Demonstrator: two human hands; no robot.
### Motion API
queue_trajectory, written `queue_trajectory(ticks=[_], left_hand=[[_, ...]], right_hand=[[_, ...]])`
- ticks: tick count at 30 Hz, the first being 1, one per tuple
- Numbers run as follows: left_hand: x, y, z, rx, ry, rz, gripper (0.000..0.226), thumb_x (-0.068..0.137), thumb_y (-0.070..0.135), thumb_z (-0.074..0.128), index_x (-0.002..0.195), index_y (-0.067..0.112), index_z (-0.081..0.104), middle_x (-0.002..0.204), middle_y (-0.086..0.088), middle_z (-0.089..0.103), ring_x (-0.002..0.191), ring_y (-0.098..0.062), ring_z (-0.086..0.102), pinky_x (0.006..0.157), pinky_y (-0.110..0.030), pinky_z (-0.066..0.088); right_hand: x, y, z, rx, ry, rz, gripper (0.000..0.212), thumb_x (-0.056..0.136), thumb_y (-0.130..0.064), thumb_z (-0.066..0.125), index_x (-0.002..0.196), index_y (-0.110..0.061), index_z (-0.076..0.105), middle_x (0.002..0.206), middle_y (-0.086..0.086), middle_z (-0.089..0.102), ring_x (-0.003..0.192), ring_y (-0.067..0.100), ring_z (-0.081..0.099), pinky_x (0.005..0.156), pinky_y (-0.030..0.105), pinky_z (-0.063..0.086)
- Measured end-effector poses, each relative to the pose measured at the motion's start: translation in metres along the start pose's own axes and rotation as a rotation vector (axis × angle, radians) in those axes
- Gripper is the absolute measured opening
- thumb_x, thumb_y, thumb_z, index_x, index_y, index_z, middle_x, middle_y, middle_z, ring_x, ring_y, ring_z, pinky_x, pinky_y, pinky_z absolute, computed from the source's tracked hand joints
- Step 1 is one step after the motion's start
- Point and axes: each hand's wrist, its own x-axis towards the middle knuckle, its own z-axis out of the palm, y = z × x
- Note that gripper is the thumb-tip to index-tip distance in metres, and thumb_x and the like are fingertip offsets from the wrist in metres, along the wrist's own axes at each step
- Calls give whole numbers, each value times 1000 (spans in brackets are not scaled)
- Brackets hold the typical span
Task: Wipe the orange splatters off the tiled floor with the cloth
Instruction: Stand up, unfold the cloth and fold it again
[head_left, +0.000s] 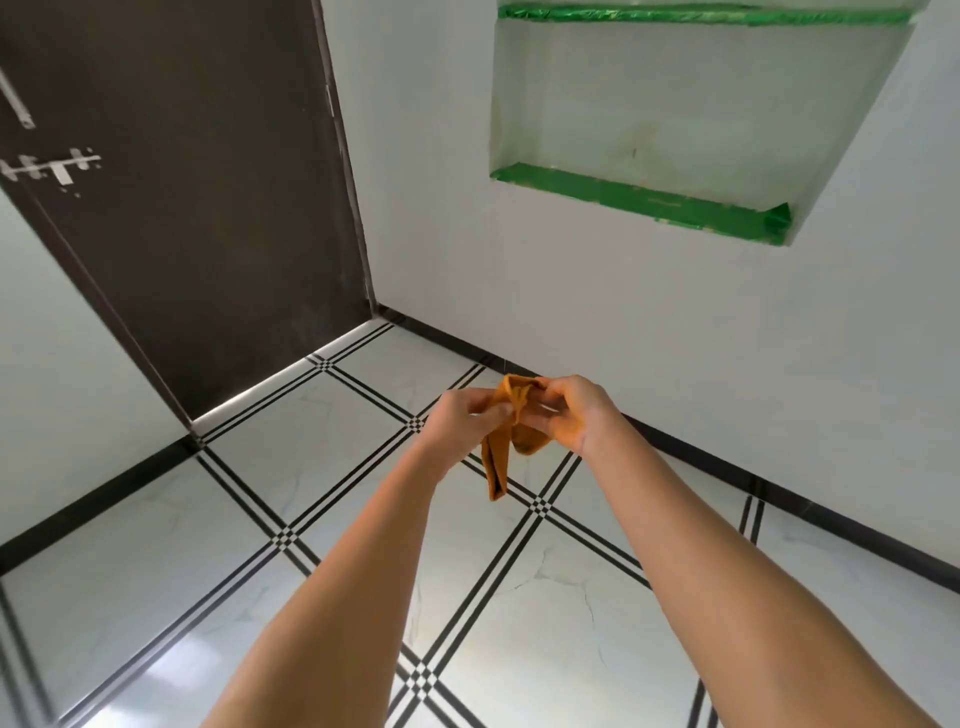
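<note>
An orange cloth (496, 467) hangs in the air in front of me, folded and bunched at its top. My left hand (465, 415) pinches its upper left part between thumb and fingers. My right hand (569, 410) grips the bunched top from the right. The cloth's lower end dangles between my wrists. Below lies the white tiled floor (332, 457) with black striped borders. I see no orange splatters on the visible tiles.
A dark brown door (208, 208) stands at the left, with a metal latch (52, 166). A wall niche with green-lined shelves (649, 202) is at the upper right. A black skirting (779, 493) runs along the white walls.
</note>
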Motion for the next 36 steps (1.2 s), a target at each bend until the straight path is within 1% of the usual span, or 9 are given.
queue_trajectory(ticks=[3, 7, 11, 14, 17, 22, 29, 33, 36], left_hand=[[-13, 1, -3, -169, 21, -90, 23, 96, 30, 48, 89, 14, 63, 86, -8, 68, 84, -24, 67, 73, -32, 57], [-17, 7, -2, -207, 51, -170, 34, 97, 43, 40, 113, 17, 55, 103, -4, 62, 96, -22, 59, 86, -40, 51], [-14, 16, 2, -194, 184, -211, 35, 95, 46, 40, 117, 20, 50, 114, -6, 57, 105, -28, 55, 96, -45, 45], [-15, 24, 10, -242, 185, -223, 35, 95, 44, 42, 115, 17, 51, 115, -8, 58, 106, -29, 56, 98, -47, 44], [-14, 28, 17, -296, 219, -230, 36, 95, 42, 43, 121, 17, 51, 114, -8, 58, 102, -28, 58, 93, -45, 47], [-8, 34, 26, -174, 340, -152, 31, 90, 43, 54, 110, 22, 43, 103, -6, 59, 85, -20, 59, 66, -27, 51], [-13, 37, 30, -166, 131, -281, 48, 83, 63, 46, 108, 23, 55, 107, -4, 59, 101, -27, 57, 88, -38, 50], [-17, 22, 22, -151, -50, -211, 41, 85, 28, 66, 123, 22, 54, 116, -6, 59, 102, -25, 59, 87, -38, 53], [-17, 16, 17, -71, 9, -167, 29, 89, 11, 59, 118, 19, 59, 111, -6, 63, 100, -24, 61, 84, -36, 54]], right_hand=[[-12, 6, -3, -91, -50, -8, 30, 88, 14, 46, 116, 10, 54, 99, 26, 61, 84, 32, 64, 60, 38, 59], [-22, 6, -9, -477, -14, -117, 21, 84, -6, 66, 105, -2, 61, 91, 13, 66, 80, 23, 65, 56, 31, 58], [-19, -3, -23, -830, -58, -290, 16, 87, -23, 64, 99, -14, 61, 98, 1, 62, 97, 17, 54, 82, 32, 44], [-16, -14, -30, -881, -134, -336, 16, 91, -28, 58, 102, -17, 57, 105, 4, 61, 105, 21, 55, 87, 32, 40], [-15, -17, -35, -762, -194, -264, 15, 94, -31, 54, 103, -18, 54, 104, 6, 58, 97, 23, 55, 76, 38, 47], [-19, -14, -32, -388, -271, -132, 14, 94, -21, 55, 102, -9, 58, 84, 10, 62, 75, 22, 60, 58, 35, 52], [-17, -11, -28, -199, -272, -68, 30, 94, -23, 54, 113, -1, 59, 106, 22, 66, 97, 31, 65, 72, 37, 56], [-13, -14, -33, -64, -285, -40, 26, 92, -11, 54, 115, 0, 58, 107, 22, 64, 98, 32, 64, 82, 40, 54], [-12, -18, -38, -71, -264, -51, 22, 90, -2, 53, 111, 3, 59, 100, 22, 66, 91, 30, 67, 83, 41, 55]])
